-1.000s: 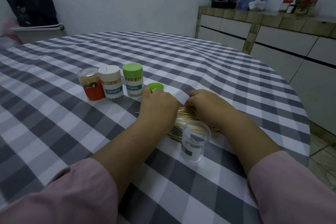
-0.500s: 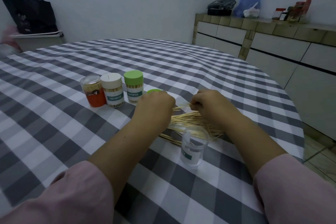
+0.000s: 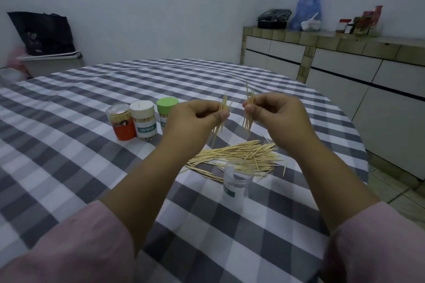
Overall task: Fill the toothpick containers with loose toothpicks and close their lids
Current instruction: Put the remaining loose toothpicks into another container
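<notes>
A heap of loose toothpicks [image 3: 239, 156] lies on the checked tablecloth [image 3: 69, 167]. In front of it stands an open clear container [image 3: 236, 181] with a teal label and no lid. My left hand [image 3: 195, 117] pinches a small bunch of toothpicks [image 3: 222, 110], held upright above the heap. My right hand [image 3: 276, 115] pinches another bunch of toothpicks [image 3: 249, 110] beside it. Three closed containers stand at the left: a red one [image 3: 120, 122], a white-lidded one [image 3: 143, 120] and a green-lidded one [image 3: 166, 105], partly behind my left hand.
The round table's edge curves down at the right, with a tiled floor [image 3: 395, 190] below. A low cabinet [image 3: 345, 64] along the right wall carries bags and jars. A black bag [image 3: 43, 32] sits on a stand at the far left.
Both hands have risen from the heap, each now pinching a bunch of toothpicks in the air. The loose green lid behind my left hand is out of sight now.
</notes>
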